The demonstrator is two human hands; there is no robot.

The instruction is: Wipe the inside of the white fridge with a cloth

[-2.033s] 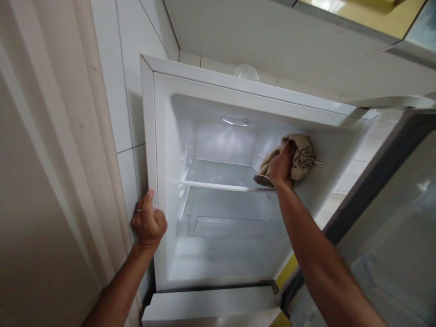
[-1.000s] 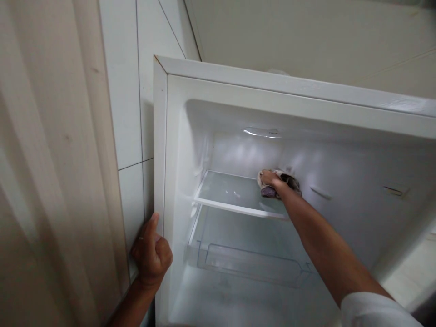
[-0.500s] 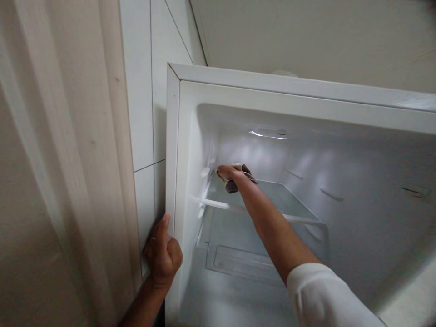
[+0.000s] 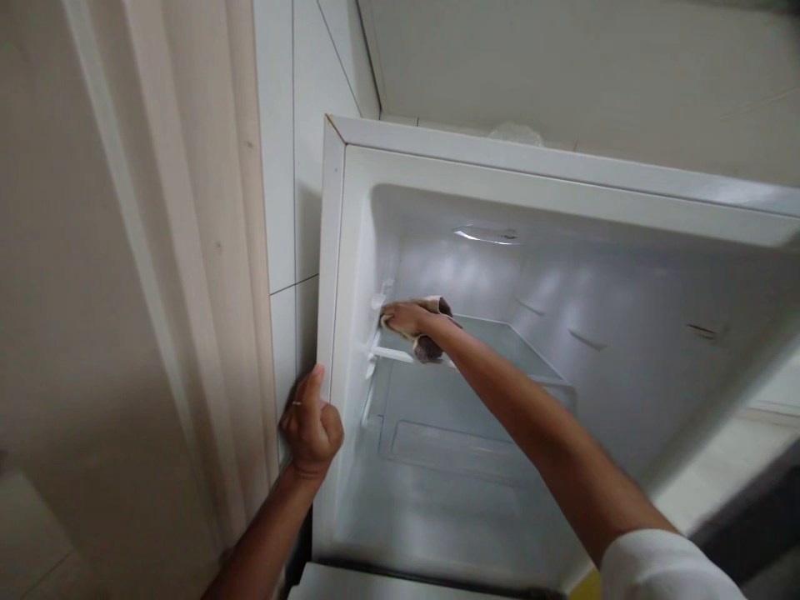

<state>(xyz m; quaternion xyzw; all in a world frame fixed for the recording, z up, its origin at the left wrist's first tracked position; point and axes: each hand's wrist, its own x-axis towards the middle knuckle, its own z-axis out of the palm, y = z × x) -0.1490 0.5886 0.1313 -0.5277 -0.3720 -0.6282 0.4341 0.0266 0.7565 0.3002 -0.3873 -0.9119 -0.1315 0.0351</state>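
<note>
The right hand [image 4: 405, 318] is grasping a bunched beige-and-brown patterned fabric cloth [image 4: 428, 348], with its fingers pressing part of the cloth toward the rear left corner of the white refrigerator compartment [image 4: 332, 250]. The cloth is lying at the left end of the upper frosted glass shelf [image 4: 503, 335], beside the white molded inner side wall [image 4: 361, 250]. Its loose folds are hanging near the white front trim [image 4: 392, 354] of that shelf.

The cloth's position has just changed: it is now occupying the left end of the shelf instead of the right. Contact is therefore apparently concentrating at the left corner, while the right part of the glass is lying exposed.

The left hand [image 4: 312, 429], wearing a thin ring, is bracing at the outer left edge of the compartment frame. Its fingers are curling, but whether they are clamping the edge cannot be determined. Below the upper shelf, a transparent plastic bin [image 4: 450, 446] is sitting inside the compartment. An oval light cover [image 4: 487, 236] is shining overhead.
</note>
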